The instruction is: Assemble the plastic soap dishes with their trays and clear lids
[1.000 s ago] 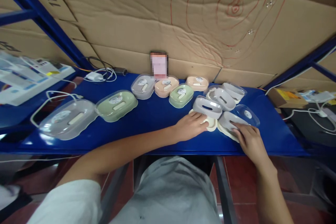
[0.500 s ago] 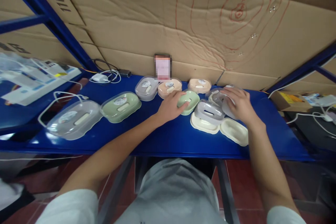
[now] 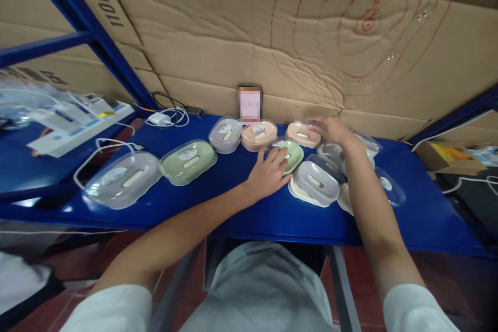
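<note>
Several lidded plastic soap boxes lie on a blue shelf (image 3: pixel 233 207). My left hand (image 3: pixel 268 174) rests with spread fingers on a small green soap box (image 3: pixel 292 153). My right hand (image 3: pixel 330 129) reaches to the back and touches a peach soap box (image 3: pixel 301 134) by the cardboard wall. A grey-lidded cream box (image 3: pixel 317 182) sits just in front of my right forearm, and a clear lid (image 3: pixel 389 187) lies to its right. Further left are a peach box (image 3: pixel 259 135), a grey box (image 3: pixel 225 134), a larger green box (image 3: pixel 189 161) and a large clear box (image 3: pixel 122 180).
A phone (image 3: pixel 249 104) leans against the cardboard wall (image 3: pixel 272 36). A white charger and cables (image 3: pixel 165 116) lie at the back left. White boxes (image 3: pixel 73 119) sit on the left shelf, a cardboard box (image 3: pixel 443 155) on the right. Blue rack posts (image 3: pixel 112 52) frame the shelf.
My right hand has moved from the front-right lids to the back, onto the peach box. My left hand moved from the cream box to the small green box and stays there.
</note>
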Demonstrator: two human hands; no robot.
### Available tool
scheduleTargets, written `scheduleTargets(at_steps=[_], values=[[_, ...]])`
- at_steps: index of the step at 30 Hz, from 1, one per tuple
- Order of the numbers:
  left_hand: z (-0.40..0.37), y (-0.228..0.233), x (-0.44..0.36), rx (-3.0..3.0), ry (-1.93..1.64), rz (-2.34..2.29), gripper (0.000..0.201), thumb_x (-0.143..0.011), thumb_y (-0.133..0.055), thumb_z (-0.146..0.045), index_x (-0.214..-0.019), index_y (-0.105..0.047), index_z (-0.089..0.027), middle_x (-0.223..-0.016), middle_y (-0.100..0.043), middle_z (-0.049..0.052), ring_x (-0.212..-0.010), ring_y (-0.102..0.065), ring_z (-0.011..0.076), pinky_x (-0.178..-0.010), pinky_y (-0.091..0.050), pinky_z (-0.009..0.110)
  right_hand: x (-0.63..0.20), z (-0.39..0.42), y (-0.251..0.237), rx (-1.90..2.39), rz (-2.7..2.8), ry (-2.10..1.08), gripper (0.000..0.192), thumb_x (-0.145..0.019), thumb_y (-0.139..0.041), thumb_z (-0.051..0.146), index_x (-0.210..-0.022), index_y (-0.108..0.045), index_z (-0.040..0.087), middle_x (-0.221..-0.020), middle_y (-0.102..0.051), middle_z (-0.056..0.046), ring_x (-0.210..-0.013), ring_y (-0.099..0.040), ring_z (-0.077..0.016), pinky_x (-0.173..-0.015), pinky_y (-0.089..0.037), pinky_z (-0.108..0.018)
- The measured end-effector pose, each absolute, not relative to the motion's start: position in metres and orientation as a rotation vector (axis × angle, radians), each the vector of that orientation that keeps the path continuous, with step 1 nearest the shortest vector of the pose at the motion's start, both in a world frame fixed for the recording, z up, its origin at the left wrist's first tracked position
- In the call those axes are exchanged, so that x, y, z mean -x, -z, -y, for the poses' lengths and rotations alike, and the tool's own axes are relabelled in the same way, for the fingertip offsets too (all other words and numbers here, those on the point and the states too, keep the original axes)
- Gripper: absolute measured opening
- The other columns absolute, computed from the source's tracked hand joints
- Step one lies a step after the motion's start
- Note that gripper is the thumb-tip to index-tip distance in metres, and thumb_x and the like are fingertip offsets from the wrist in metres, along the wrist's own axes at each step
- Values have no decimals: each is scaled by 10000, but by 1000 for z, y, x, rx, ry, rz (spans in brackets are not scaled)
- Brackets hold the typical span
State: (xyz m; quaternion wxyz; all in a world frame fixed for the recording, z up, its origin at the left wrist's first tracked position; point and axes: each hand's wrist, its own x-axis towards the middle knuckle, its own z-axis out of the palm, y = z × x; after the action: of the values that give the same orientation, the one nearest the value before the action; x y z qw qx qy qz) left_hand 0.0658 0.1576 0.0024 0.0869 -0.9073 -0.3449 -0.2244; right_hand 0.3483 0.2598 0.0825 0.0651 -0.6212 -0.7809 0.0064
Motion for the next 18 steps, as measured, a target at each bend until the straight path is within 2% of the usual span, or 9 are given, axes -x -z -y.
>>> scheduleTargets(at_steps=[3, 7, 10, 14, 18], values=[[-157, 2, -68, 2719, 698, 1069, 306, -1059, -592, -397, -1191, -757, -176, -1615, -531, 192, -1484, -476, 390, -1222, -274, 671, -346, -257, -93, 1808, 2298, 56, 461, -1084, -477, 376, -1427, -691, 154, -1427, -712, -174, -1328, -641, -332, -1151, -441, -464], [-158, -3, -64, 2747, 790, 1092, 334, -1102, -516, -411, -1204, -768, -218, -1607, -552, 147, -1492, -470, 363, -1234, -226, 660, -329, -250, -88, 1731, 2495, -136, 381, -1049, -495, 280, -1293, -770, 178, -1229, -805, -120, -1138, -737, -293, -1017, -521, -373], [-159, -8, -61, 2749, 874, 1124, 377, -1125, -471, -425, -1189, -791, -237, -1535, -619, 122, -1404, -534, 342, -1175, -294, 600, -317, -245, -72, 1728, 2602, -263, 344, -1041, -567, 334, -1281, -783, 214, -1279, -795, -100, -1165, -739, -292, -1011, -525, -351], [-160, -10, -60, 2835, 889, 1120, 382, -1138, -448, -418, -1235, -777, -249, -1373, -729, 89, -1224, -618, 290, -1031, -379, 492, -313, -246, -54, 1781, 2579, -243, 448, -1015, -646, 426, -1408, -714, 222, -1448, -709, -135, -1286, -690, -320, -1108, -488, -388], [-160, -6, -63, 2903, 818, 1085, 390, -1154, -406, -403, -1279, -730, -226, -1299, -776, 81, -1164, -633, 269, -980, -369, 458, -319, -250, -50, 1843, 2555, -205, 473, -1037, -598, 431, -1451, -679, 215, -1458, -701, -143, -1303, -687, -329, -1110, -495, -414]])
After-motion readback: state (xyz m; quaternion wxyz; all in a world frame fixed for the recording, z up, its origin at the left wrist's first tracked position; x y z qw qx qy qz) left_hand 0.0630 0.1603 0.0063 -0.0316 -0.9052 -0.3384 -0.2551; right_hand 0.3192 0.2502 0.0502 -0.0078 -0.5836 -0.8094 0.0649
